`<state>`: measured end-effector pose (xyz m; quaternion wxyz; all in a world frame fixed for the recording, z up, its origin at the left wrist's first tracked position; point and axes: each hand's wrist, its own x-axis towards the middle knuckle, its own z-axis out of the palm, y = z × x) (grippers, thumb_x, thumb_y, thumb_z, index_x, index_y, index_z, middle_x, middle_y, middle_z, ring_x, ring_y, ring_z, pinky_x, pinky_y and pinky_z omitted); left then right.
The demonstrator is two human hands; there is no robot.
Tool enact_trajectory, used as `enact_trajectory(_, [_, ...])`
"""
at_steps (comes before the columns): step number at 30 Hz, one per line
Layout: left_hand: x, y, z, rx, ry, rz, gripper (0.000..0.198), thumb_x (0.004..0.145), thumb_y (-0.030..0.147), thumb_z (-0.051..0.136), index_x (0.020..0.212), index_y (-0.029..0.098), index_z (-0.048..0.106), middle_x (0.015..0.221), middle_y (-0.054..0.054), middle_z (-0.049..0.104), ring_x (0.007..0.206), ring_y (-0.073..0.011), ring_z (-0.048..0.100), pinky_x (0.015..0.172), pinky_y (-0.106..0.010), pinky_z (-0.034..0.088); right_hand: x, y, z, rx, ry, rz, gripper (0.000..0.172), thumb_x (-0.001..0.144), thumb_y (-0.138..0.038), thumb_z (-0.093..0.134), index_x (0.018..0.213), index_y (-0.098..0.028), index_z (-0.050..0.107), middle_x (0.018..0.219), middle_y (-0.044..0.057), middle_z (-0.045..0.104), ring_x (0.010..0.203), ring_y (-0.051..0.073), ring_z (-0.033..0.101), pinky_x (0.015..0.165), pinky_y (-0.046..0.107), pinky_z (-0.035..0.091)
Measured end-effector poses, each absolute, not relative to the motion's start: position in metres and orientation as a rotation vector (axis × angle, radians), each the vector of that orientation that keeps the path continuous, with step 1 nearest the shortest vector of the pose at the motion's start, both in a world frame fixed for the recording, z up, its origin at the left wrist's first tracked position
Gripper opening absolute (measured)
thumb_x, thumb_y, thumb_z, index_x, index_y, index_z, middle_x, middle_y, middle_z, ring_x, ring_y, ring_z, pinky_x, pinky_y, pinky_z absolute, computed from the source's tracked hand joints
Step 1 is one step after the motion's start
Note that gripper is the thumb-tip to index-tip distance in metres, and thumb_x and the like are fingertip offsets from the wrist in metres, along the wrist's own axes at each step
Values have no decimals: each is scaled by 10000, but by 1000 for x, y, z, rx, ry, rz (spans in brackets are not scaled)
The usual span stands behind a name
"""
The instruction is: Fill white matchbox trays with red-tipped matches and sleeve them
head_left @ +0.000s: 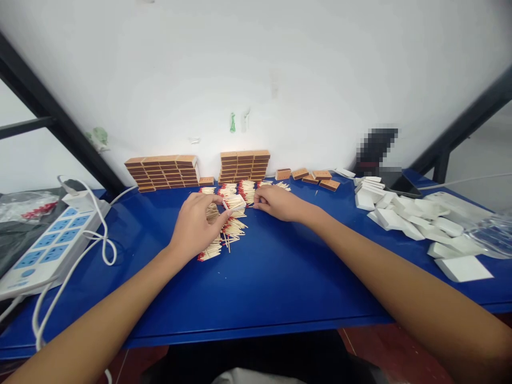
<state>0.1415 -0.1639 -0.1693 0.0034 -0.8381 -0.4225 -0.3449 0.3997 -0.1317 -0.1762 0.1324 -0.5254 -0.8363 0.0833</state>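
My left hand (200, 218) grips a small white matchbox tray (234, 202) between thumb and fingers, with some matches lying in it. Just right of the tray, the fingers of my right hand (276, 201) are pinched together near the matches; a matchstick seems to stick out at their tips, but what they hold is too small to make out. Loose red-tipped matches (232, 228) lie in piles under and around the tray, partly covered by my left hand.
Stacked matchboxes (168, 173) and a second stack (244, 166) stand against the wall. Several matchboxes (322, 175) lie right of them. White empty trays (404, 213) are heaped at the right. A power strip (52, 240) with white cables occupies the left of the blue table (280, 282).
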Motion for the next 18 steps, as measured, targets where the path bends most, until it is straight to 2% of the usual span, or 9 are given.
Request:
enact_trajectory(5, [141,-163,-170,-2632,-1345,-1080,206,918,382,734,1045,223,700,1068,-44,762,1065,-280,648,966,-432,513,400,-131,-178,-1483,-2422,228,53,952,-200,679,992,-167,668,969,70,674,806,169,554,681,256,327])
enact_trajectory(10, [141,-164,-170,-2642,-1356,-1067,211,915,386,739,1044,224,701,1074,-45,763,1080,-281,643,979,-433,505,400,-131,-180,-1494,-2434,249,52,978,-186,630,947,-159,662,957,76,683,811,167,563,696,259,334])
enact_trajectory(14, [141,-164,-169,-2645,-1358,-1067,201,919,380,730,1041,223,696,1076,-47,761,1073,-279,641,969,-434,509,399,-133,-178,-1463,-2403,238,88,957,-196,667,1037,-162,652,1011,76,678,811,165,556,697,255,335])
enact_trajectory(18, [141,-164,-169,-2657,-1359,-1056,201,922,385,721,1045,228,696,1081,-51,762,1079,-285,638,972,-442,508,398,-133,-178,-1459,-2437,256,40,976,-171,625,954,-157,655,975,80,671,861,177,565,734,254,345])
